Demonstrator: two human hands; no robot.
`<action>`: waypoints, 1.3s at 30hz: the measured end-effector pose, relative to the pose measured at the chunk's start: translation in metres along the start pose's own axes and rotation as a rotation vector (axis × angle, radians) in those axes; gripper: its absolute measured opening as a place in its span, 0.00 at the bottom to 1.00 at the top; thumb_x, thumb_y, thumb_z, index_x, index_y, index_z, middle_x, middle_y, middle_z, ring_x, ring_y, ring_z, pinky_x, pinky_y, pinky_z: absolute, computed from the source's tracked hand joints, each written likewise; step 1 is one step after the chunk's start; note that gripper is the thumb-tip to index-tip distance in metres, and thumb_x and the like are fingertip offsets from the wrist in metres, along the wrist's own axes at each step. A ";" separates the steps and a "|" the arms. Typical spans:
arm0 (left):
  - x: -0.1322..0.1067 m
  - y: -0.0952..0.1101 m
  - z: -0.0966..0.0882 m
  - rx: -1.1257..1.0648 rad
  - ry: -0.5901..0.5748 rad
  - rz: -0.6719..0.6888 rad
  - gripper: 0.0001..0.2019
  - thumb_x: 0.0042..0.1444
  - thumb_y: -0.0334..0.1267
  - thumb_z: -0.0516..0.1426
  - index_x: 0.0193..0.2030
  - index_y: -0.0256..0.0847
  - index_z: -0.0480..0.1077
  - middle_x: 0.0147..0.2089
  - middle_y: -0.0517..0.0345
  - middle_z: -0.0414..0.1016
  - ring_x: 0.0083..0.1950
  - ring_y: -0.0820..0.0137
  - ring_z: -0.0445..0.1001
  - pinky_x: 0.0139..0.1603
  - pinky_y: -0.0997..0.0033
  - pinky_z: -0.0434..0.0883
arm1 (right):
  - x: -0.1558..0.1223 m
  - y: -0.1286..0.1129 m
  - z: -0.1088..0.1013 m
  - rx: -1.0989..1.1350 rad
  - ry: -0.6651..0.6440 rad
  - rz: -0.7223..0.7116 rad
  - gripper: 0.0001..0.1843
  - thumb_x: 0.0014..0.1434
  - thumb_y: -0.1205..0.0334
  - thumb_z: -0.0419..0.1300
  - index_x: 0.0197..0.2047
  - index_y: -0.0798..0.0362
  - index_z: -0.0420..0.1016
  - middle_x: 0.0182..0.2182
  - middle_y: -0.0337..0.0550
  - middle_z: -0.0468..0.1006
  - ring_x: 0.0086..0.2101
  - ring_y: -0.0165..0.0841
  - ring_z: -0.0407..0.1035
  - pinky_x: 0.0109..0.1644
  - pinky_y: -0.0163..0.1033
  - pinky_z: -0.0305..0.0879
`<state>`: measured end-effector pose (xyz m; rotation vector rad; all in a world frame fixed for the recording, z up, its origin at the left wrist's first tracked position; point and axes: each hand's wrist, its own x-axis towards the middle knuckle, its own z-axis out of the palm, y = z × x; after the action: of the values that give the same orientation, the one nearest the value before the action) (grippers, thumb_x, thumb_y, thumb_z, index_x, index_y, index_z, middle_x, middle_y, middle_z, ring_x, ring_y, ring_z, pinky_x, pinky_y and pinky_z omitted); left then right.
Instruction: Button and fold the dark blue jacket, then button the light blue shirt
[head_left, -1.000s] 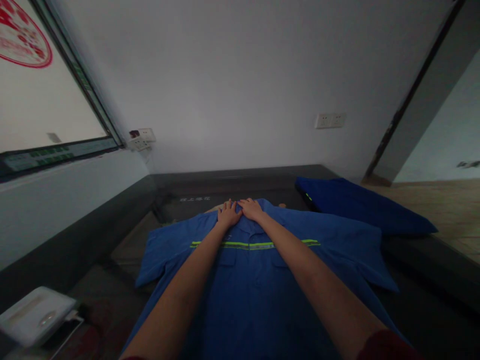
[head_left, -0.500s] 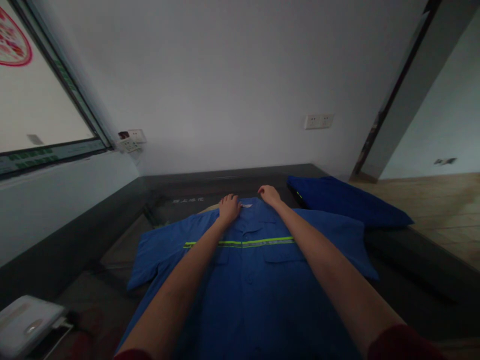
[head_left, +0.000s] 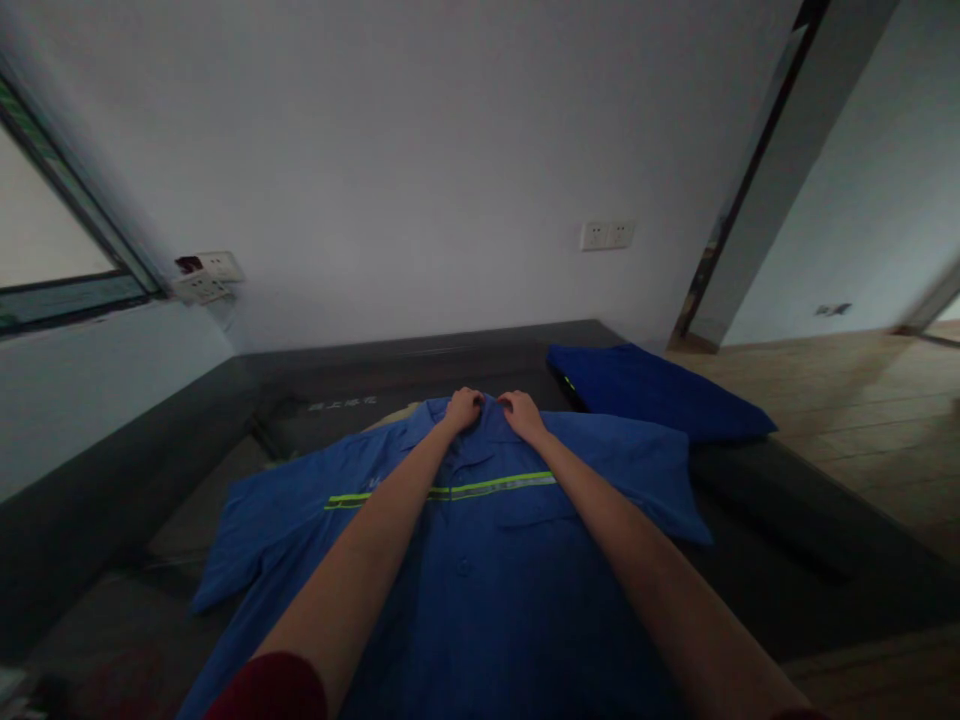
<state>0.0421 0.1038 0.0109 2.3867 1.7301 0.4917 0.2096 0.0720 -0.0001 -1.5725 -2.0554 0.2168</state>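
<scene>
A blue short-sleeved work shirt (head_left: 480, 560) lies spread face up, its collar away from me and a yellow-green and silver reflective stripe across the chest. At the collar, my left hand (head_left: 465, 407) has its fingers curled on the cloth. Close to its right, my right hand (head_left: 521, 413) pinches the other part of the collar. Both forearms reach over the shirt's front and cover parts of the stripe and pockets. The cloth between the fingertips is too small to make out clearly.
The shirt rests on a dark table (head_left: 757, 570) against a pale wall. A folded dark-blue garment (head_left: 660, 395) lies at the right. Wall sockets (head_left: 607, 235) are above the table, with a power adapter (head_left: 201, 288) at the left. Wooden flooring (head_left: 847, 390) shows beyond the right edge.
My hands have come closer together at the collar, the left now gripping rather than lying flat. The view has turned slightly right, and the white device at lower left has mostly left the frame.
</scene>
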 end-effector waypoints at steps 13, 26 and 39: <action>0.013 0.007 0.002 -0.050 -0.074 -0.211 0.16 0.54 0.45 0.55 0.50 0.51 0.72 0.52 0.55 0.75 0.54 0.60 0.71 0.52 0.60 0.68 | 0.001 0.007 0.007 0.058 0.055 -0.018 0.18 0.56 0.75 0.50 0.47 0.55 0.74 0.42 0.47 0.75 0.45 0.34 0.67 0.53 0.38 0.58; 0.027 0.005 0.010 -0.046 -0.009 -0.276 0.11 0.54 0.45 0.54 0.42 0.46 0.72 0.50 0.54 0.77 0.54 0.62 0.72 0.52 0.63 0.67 | -0.002 -0.010 -0.005 -0.031 0.023 -0.047 0.17 0.60 0.71 0.49 0.49 0.52 0.74 0.48 0.46 0.73 0.50 0.35 0.64 0.55 0.39 0.58; 0.034 0.006 0.014 -0.050 0.070 -0.270 0.14 0.59 0.47 0.51 0.40 0.42 0.72 0.45 0.48 0.78 0.49 0.60 0.75 0.48 0.64 0.68 | -0.017 -0.027 0.019 -0.209 -0.143 -0.046 0.31 0.67 0.51 0.44 0.67 0.60 0.54 0.65 0.56 0.54 0.64 0.43 0.48 0.65 0.52 0.42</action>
<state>0.0614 0.1348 0.0056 2.0813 2.0046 0.5756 0.1803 0.0516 -0.0102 -1.6724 -2.2844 0.1029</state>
